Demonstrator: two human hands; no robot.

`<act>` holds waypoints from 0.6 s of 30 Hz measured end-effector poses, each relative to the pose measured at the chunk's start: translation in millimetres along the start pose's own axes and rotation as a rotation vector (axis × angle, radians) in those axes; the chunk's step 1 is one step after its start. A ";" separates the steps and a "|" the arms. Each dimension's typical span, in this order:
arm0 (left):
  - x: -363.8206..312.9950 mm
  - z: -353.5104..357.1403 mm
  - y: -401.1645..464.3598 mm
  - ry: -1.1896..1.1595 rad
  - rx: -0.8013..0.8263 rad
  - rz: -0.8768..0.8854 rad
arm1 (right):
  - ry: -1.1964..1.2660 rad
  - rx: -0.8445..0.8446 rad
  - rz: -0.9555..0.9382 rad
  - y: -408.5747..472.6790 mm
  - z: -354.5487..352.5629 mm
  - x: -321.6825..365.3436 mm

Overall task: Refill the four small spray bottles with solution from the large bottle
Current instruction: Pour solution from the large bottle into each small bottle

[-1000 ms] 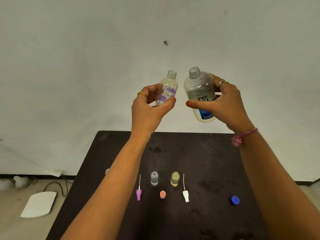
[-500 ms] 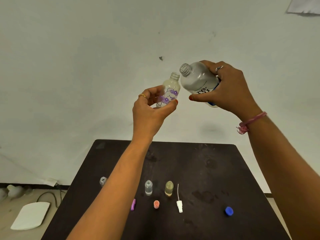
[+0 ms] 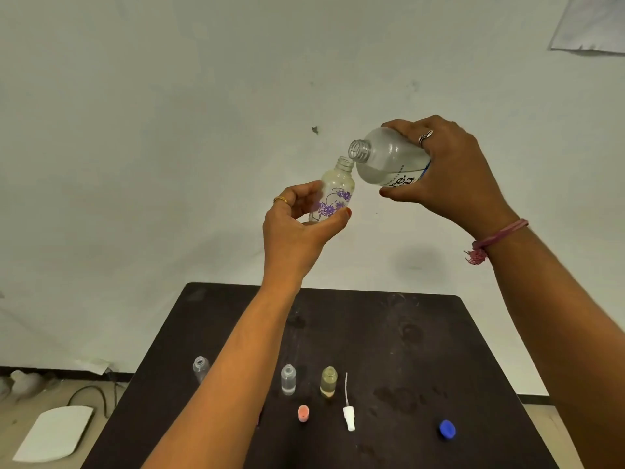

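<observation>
A: Item one, far left on the counter (image 3: 422, 333): a clear open bottle (image 3: 201, 367). Then a second clear bottle (image 3: 288, 380), a yellowish bottle (image 3: 328, 381), an orange cap (image 3: 303, 413), a white sprayer (image 3: 348, 416), a blue cap (image 3: 447, 429).

B: And above, we log the left hand (image 3: 297, 228) gripping the flowered small bottle (image 3: 334, 192), upright. The right hand (image 3: 449, 174) grips the large bottle (image 3: 385, 160), tilted, its mouth just over the small one's neck.
</observation>
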State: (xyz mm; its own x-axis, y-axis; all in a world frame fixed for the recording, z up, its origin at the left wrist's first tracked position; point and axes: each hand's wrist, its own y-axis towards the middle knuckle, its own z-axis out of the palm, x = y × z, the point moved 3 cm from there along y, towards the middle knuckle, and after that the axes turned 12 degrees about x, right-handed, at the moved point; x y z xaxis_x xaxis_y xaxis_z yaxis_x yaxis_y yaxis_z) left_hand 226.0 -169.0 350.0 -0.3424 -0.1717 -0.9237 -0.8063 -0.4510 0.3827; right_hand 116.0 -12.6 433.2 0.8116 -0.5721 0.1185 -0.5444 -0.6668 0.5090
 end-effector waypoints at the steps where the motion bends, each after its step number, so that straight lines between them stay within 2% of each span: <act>1: 0.3 0.4 0.2 -0.003 -0.001 -0.001 | -0.008 0.001 0.001 0.5 -0.1 -0.3; 18: 10.1 8.1 10.7 -0.008 -0.012 -0.024 | -0.119 -0.061 -0.064 8.3 -0.7 -5.6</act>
State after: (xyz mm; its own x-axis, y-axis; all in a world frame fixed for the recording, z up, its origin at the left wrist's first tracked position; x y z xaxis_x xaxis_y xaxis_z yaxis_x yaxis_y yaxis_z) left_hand 210.0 -168.5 344.9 -0.3274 -0.1536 -0.9323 -0.8085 -0.4650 0.3606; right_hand 107.2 -14.6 437.4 0.8117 -0.5839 -0.0157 -0.4750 -0.6756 0.5638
